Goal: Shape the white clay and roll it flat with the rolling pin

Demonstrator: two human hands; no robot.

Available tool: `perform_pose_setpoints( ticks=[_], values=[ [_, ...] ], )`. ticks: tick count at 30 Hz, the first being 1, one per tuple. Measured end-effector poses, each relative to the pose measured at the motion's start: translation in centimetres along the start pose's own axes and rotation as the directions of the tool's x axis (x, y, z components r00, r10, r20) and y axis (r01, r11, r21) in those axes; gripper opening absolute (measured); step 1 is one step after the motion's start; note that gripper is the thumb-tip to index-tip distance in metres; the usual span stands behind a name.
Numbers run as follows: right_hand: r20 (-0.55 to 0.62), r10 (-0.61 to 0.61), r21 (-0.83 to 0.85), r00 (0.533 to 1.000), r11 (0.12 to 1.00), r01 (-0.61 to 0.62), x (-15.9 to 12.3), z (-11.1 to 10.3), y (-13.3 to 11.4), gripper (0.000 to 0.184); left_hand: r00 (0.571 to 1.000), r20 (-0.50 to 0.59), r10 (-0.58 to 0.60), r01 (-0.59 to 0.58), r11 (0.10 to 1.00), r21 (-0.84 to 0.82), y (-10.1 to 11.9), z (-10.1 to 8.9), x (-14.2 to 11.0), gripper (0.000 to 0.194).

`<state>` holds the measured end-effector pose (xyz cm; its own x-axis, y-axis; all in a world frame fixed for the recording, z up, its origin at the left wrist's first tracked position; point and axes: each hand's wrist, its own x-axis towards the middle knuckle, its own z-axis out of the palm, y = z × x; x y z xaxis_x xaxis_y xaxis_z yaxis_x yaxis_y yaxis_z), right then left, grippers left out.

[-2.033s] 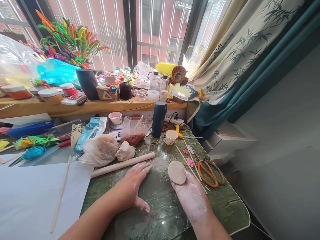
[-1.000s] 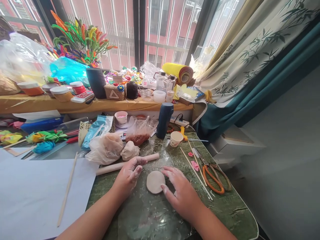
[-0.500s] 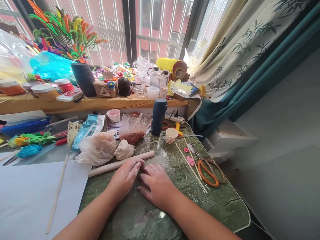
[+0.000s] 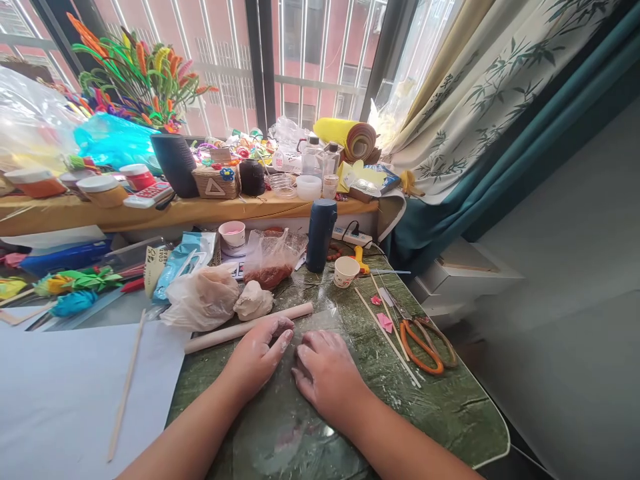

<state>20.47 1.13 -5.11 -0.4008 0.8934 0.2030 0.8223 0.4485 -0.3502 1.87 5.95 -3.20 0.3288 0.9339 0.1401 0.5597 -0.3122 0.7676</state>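
My left hand (image 4: pixel 259 355) rests on its edge over the clear plastic sheet (image 4: pixel 280 440), fingers curved and thumb held apart, with nothing visible in it. Close beside it on the right, my right hand (image 4: pixel 327 373) is palm down with its fingers curled under. The flat round clay disc is out of sight; the right hand covers the spot where it lay, and I cannot see what is under the fingers. White residue marks both hands. Just beyond my left fingertips lies a pale rolling pin (image 4: pixel 215 339), with a lump of clay (image 4: pixel 253 301) behind it.
To the right lie scissors (image 4: pixel 423 350), thin wooden sticks (image 4: pixel 385 333) and pink scraps (image 4: pixel 385 323). Behind stand a paper cup (image 4: pixel 346 272), a dark blue bottle (image 4: pixel 321 237) and a bag of reddish-brown material (image 4: pixel 270 267). White paper (image 4: pixel 65 393) covers the left side.
The clay disc went from my right palm down onto the sheet, then out of view under my right hand. Both hands came together; in the last half second they parted slightly.
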Motion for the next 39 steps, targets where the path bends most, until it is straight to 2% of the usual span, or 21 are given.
perform_pose_setpoints(
  ticks=[7, 14, 17, 21, 28, 32, 35, 39],
  values=[
    [-0.011, 0.005, 0.026, 1.0, 1.0, -0.005, -1.3, -0.6, 1.0, 0.008, 1.0, 0.011, 0.001, -0.001, 1.0, 0.015, 0.1, -0.1, 0.0, 0.025],
    [-0.041, 0.062, 0.019, 0.997, 0.998, -0.061, -2.5, -0.9, 2.0, 0.01, 1.0, 0.009, 0.008, -0.009, 0.999, 0.034, -0.2, 0.0, -0.1, 0.025],
    [-0.072, 0.123, -0.01, 0.99, 0.992, -0.124, -2.8, -0.8, 2.5, 0.013, 1.0, 0.013, 0.017, -0.017, 0.999, 0.044, -0.4, 0.4, -0.1, 0.022],
    [-0.134, 0.223, -0.053, 0.966, 0.971, -0.232, -3.0, -0.8, 3.2, 0.015, 1.0, 0.001, 0.03, -0.03, 0.997, 0.069, -0.5, 0.8, -0.1, 0.021],
    [-0.194, 0.329, -0.047, 0.924, 0.938, -0.344, -2.7, -1.0, 5.5, 0.016, 0.999, 0.005, 0.053, -0.053, 0.993, 0.108, -0.5, 0.8, -0.1, 0.02],
    [-0.241, 0.402, 0.018, 0.883, 0.912, -0.41, -3.0, -1.6, 7.1, 0.032, 0.999, 0.003, 0.047, -0.048, 0.993, 0.108, -0.6, 0.8, -0.1, 0.022],
    [-0.161, 0.427, 0.064, 0.89, 0.904, -0.423, -4.1, -2.5, 7.8, 0.049, 0.999, 0.001, 0.035, -0.035, 0.993, 0.109, -0.5, 0.8, 0.0, 0.022],
    [0.084, 0.419, 0.033, 0.904, 0.906, -0.423, -5.4, -4.1, 8.3, 0.069, 0.999, -0.002, 0.037, -0.037, 0.994, 0.106, -0.7, 0.8, 0.0, 0.022]
  ],
)
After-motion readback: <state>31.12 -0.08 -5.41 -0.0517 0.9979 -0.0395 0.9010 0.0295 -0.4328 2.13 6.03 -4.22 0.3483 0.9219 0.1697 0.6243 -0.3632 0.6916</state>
